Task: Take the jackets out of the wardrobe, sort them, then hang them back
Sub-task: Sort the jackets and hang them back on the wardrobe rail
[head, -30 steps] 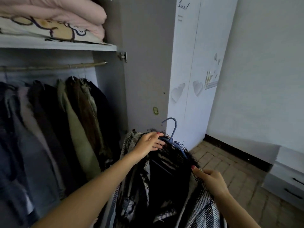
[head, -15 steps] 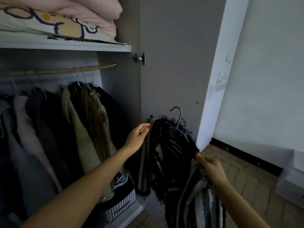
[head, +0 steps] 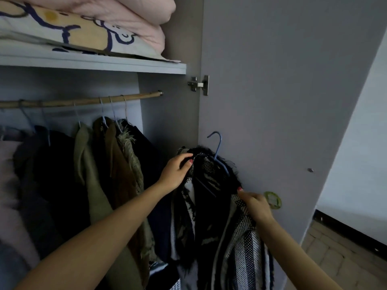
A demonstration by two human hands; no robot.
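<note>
Your left hand (head: 175, 172) has its fingers curled over the frayed collar of the black-and-white woven jacket (head: 211, 208), gripping the left shoulder of it, the thumb lying along the top edge. Your right hand (head: 256, 204) pinches the right shoulder of the same jacket between thumb and fingertips, lower and nearer to you than the left. The jacket hangs on a blue plastic hanger (head: 217, 152) whose hook stands free above the collar, not on any rail. You hold the garment in front of the grey inner face of the open wardrobe door (head: 282, 101), to the right of the hanging space. A round green sticker (head: 272, 200) sits on the door just beyond your right knuckles. To the left, a wooden hanging rail (head: 83, 101) carries the other jackets, among them an olive green jacket (head: 92, 181) and a brown jacket (head: 120, 176) side by side. Above the rail, a grey shelf (head: 94, 63) bears folded pink bedding (head: 125, 19) and a cartoon-printed pillow (head: 62, 32).
</note>
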